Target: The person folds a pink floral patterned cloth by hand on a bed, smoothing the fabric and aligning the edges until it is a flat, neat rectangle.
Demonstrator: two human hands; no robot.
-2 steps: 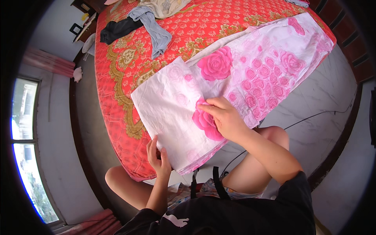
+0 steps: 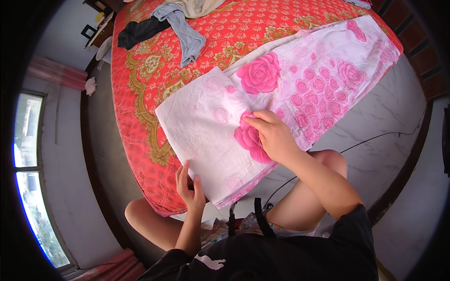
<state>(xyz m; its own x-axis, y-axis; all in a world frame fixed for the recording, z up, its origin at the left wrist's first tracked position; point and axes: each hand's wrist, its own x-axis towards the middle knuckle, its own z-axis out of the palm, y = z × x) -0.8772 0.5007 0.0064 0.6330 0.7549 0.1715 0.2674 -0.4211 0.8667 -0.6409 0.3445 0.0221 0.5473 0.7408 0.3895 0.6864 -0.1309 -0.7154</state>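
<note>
1. Bright bedroom, window (image 2: pixel 28 136) on the left, red bedspread (image 2: pixel 243 33) covering the bed.
2. Pink-rose cloth (image 2: pixel 197 136) lies slantwise along the bed's near edge, layers stacked.
3. Right hand (image 2: pixel 277 140) looks pinched on the cloth mid-rose; left hand (image 2: pixel 191 191) is half-curled at the near corner, can't tell if it's gripping.
4. Looks like they're straightening layers, imo. Next move calls for steadying that corner and keeping edges lined up.

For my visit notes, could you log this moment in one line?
Left hand: at edge of flowered cloth | Right hand: on cloth's pink rose | Red bedspread: partly under cloth
</note>
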